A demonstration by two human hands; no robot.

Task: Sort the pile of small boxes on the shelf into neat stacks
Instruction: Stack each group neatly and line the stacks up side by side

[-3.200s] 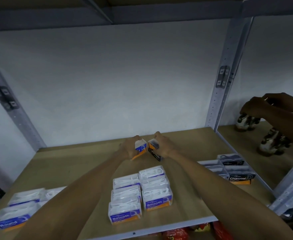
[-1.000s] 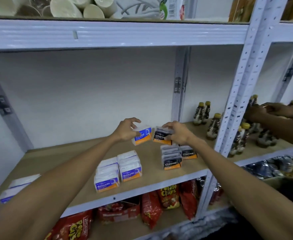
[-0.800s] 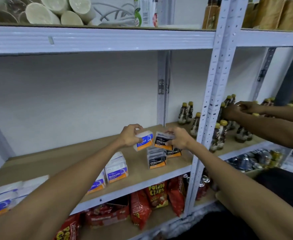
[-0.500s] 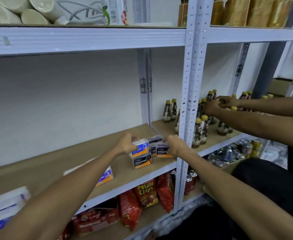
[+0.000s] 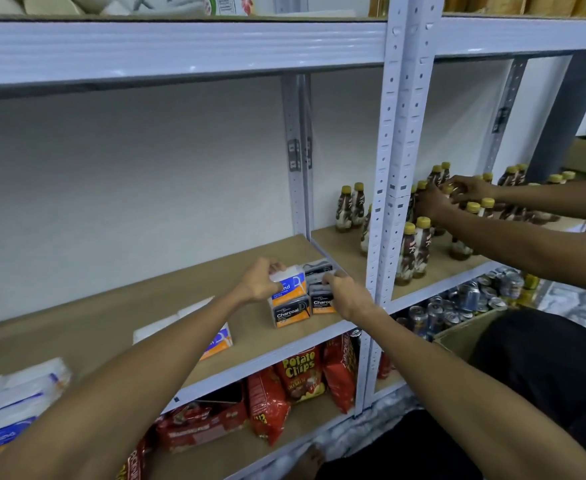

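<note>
Gripping the blue box [image 5: 288,285] atop a Charcoal box [image 5: 292,312], the left hand [image 5: 260,285] sits just left of the right hand [image 5: 347,297], which clasps the neighbouring stack [image 5: 320,303].

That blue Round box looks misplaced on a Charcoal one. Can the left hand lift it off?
Probably yes: the left hand grips the blue Round box at its top, nothing lies over it, and the right hand grips the neighbouring Charcoal stack.

One black box [image 5: 292,311] says "Charcoal". The next box [image 5: 320,302], at its 3 o'clock, shows "Charco". The red bag [image 5: 300,370] says "Potato Chips".
</note>
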